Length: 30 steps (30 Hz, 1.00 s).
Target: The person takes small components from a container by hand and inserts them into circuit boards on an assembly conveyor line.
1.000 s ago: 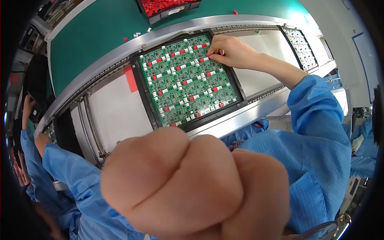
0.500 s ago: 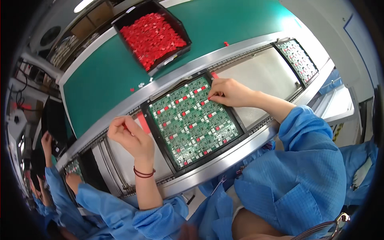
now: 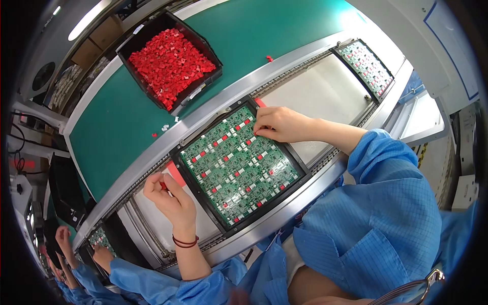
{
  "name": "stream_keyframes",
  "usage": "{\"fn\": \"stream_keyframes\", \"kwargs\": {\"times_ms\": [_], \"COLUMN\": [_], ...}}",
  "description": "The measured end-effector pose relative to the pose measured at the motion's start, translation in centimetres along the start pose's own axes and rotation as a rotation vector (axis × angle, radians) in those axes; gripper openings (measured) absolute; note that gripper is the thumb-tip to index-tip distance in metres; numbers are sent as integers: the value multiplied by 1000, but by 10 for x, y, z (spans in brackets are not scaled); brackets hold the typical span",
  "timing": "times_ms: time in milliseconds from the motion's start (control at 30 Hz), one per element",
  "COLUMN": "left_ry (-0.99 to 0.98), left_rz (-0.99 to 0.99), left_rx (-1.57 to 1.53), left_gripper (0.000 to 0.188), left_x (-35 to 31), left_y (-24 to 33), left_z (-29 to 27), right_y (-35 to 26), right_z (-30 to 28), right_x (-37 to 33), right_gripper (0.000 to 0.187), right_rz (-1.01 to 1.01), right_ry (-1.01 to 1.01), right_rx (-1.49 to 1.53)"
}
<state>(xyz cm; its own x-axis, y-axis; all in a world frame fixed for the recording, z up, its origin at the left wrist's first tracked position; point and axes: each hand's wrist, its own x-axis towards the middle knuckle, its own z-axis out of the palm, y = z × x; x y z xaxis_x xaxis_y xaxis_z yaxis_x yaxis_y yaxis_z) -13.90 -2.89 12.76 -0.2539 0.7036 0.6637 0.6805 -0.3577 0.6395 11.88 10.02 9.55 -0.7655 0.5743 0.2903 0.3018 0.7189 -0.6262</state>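
Note:
A green circuit board panel (image 3: pixel 231 182) lies in a black frame (image 3: pixel 216 219) on the conveyor, dotted with red and white parts. My right hand (image 3: pixel 282 123) is closed in a pinch over the panel's upper right edge. A bit of a small red connector (image 3: pixel 255 133) shows at its fingertips. To the left of the frame, above the conveyor, my left hand (image 3: pixel 172 199) is curled with the palm partly up. Small red connectors (image 3: pixel 163 186) sit between its thumb and fingers; how many cannot be made out.
A black bin (image 3: pixel 206 81) heaped with red connectors stands on the green tabletop (image 3: pixel 109 134) beyond the rail. Loose red and white pieces (image 3: pixel 165 128) lie near it. Another framed board (image 3: pixel 367 67) sits farther right on the conveyor. At left, another person's hands (image 3: pixel 103 256) work over a board.
The view has shifted a little. My left hand has turned and its fingers have loosened slightly, so red pieces now show in it. My right hand stays pinched at the board's upper right.

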Motion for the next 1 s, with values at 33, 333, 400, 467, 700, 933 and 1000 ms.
{"fn": "stream_keyframes", "kwargs": {"times_ms": [33, 333, 400, 467, 700, 933, 1000], "left_ry": [-23, -141, -171, -164, -247, -505, -413], "left_rz": [-19, -107, -132, -130, -278, -172, -221], "left_rx": [20, 80, 81, 91, 181, 211, 13], "left_gripper": [18, 21, 21, 19, 21, 23, 26], "left_x": [0, 10, 12, 13, 12, -29, -46], "left_y": [1, 3, 7, 13, 32, 54, 92], "left_z": [-1, 18, 22, 30, 18, -55, -86], "right_y": [0, 10, 11, 15, 8, -119, -186], "right_z": [1, -15, -21, -25, -21, -18, -30], "right_x": [0, -3, -5, -9, -3, -54, -85], "right_gripper": [10, 11, 11, 11, 11, 10, 5], "right_rz": [-25, -94, -96, -112, -108, 159, 216], "right_ry": [0, -9, -30, -5, -25, -8, 43], "right_rx": [-26, -230, -248, -266, -293, -232, -183]}}
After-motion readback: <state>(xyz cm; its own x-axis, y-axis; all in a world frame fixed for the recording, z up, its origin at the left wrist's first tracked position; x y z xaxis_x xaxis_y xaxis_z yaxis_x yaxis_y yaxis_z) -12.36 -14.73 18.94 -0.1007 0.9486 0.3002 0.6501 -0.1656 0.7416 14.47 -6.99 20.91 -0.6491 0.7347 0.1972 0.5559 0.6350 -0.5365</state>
